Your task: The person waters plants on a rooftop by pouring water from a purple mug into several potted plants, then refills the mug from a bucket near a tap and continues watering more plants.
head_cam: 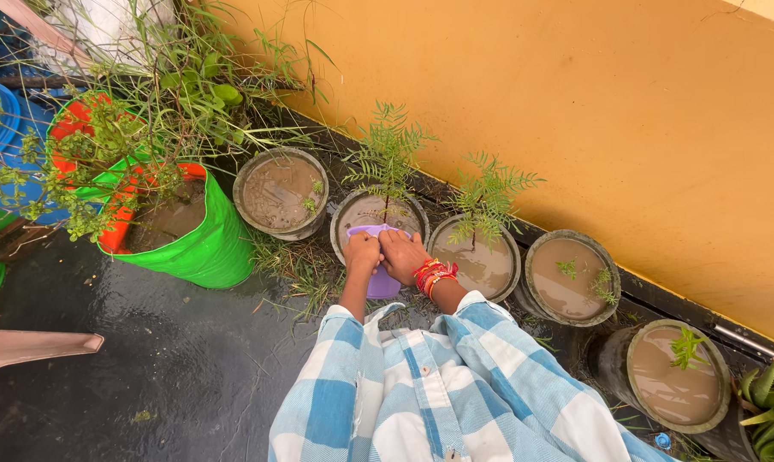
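Note:
Both hands grip a purple plastic container (382,283) tilted against the rim of a round pot (346,212) filled with muddy water. My left hand (362,252) clasps the container's left side. My right hand (402,253), with red bangles on the wrist, clasps its right side. A thin feathery sapling (388,152) rises from that pot just beyond my fingers. A blue and white checked shirt covers my arms below.
Several more mud-filled round pots line an orange wall (626,111): one to the left (281,192), others to the right (481,257), (570,277), (676,375). A green grow bag (205,239) with leafy plants stands left. The dark floor (173,351) is wet.

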